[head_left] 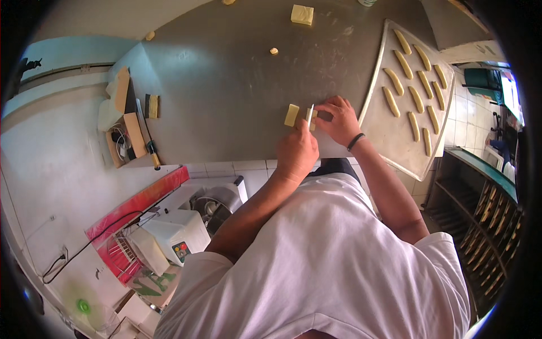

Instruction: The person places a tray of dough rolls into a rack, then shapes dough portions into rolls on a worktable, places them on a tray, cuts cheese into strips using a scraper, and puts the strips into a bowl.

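My left hand [297, 151] grips a flat white scraper blade [309, 114] that stands on edge on the steel table [226, 101]. To the blade's left lies a cut piece of pale yellow dough [291, 114]. On its right side my right hand [337, 120], with a black wristband, presses fingers on another bit of dough [314, 121], mostly hidden under the fingers. A metal baking tray [389, 141] to the right carries several elongated dough pieces [416, 99] in rows.
A dough block [302, 14] and a small dough ball [274, 51] lie farther back on the table. A box with tools [127, 121] sits at the table's left end. A white machine [180, 234] stands below left; a rack of trays [485, 226] is at the right.
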Demonstrator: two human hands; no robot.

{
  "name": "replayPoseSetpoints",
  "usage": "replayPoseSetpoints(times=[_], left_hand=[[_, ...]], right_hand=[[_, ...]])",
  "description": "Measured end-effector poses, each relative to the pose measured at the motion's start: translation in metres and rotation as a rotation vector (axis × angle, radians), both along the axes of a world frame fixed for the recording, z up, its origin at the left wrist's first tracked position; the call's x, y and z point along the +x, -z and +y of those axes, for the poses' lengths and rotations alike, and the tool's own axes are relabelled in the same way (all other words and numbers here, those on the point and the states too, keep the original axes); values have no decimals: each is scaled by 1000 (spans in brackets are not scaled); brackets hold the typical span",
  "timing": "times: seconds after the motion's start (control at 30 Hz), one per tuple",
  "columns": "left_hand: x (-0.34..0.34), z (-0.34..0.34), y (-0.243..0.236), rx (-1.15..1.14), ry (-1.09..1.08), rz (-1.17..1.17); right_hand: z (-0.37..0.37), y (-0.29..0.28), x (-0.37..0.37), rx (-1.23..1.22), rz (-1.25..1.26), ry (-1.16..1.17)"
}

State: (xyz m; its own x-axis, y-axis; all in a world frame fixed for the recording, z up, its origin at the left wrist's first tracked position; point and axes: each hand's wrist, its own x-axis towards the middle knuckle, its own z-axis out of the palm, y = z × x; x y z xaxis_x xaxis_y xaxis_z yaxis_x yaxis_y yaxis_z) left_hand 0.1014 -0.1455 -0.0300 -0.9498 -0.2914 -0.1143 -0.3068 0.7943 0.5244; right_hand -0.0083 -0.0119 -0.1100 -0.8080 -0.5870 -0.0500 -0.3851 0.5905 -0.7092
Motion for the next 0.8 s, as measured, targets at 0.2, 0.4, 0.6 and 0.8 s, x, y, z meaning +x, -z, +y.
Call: replayPoseSetpoints(times=[0.2,0.4,0.6,0.8], left_hand=[[4,4,-1,26,-4,-55],[2,8,2,25,-27,-46],[-11,6,15,45,-27,-73],[-13,-11,36,184,-11,-26]], right_hand=[[0,-1,-2,0,1,-2],[1,-2,-2,15,-11,6],[-1,0,-4,32,-14,5],[-1,1,-10,4,-61,12]])
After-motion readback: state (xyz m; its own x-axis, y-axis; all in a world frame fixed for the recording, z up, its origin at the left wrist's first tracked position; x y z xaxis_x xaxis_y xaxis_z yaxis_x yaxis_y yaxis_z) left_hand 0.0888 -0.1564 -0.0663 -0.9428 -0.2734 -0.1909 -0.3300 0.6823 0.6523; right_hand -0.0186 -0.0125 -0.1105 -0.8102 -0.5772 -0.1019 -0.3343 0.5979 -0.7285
